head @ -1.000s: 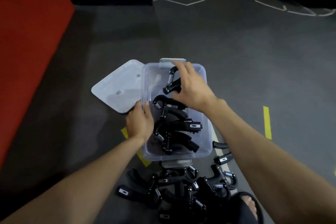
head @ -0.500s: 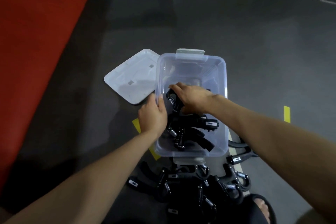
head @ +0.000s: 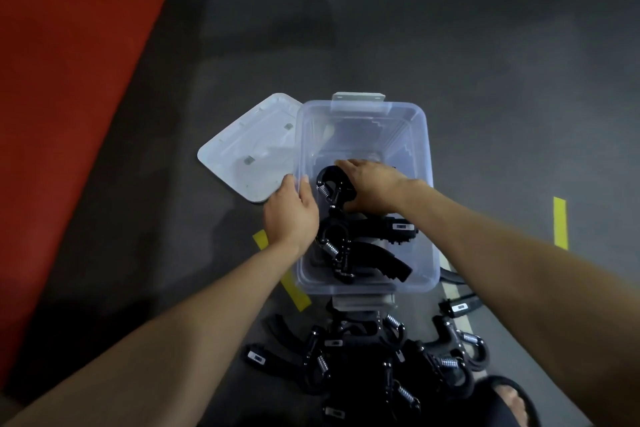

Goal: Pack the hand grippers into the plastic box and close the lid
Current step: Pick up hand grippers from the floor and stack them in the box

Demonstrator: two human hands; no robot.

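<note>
The white lid (head: 250, 152) lies flat on the floor at 9 o'clock from the clear box (head: 420, 163), and the left hand (head: 291, 215) wraps its fingers over the box's left wall to hold it steady. Inside, the right hand (head: 372, 185) presses down on a black hand gripper (head: 333, 186), though I cannot tell if it pinches it. More grippers (head: 377, 354) wait at 6 o'clock, so lay this one flat and snug to save room.

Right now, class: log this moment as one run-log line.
left hand: grips plastic box rim | right hand: setting hand gripper inside | lid: off, beside box | loose grippers: on floor
</note>
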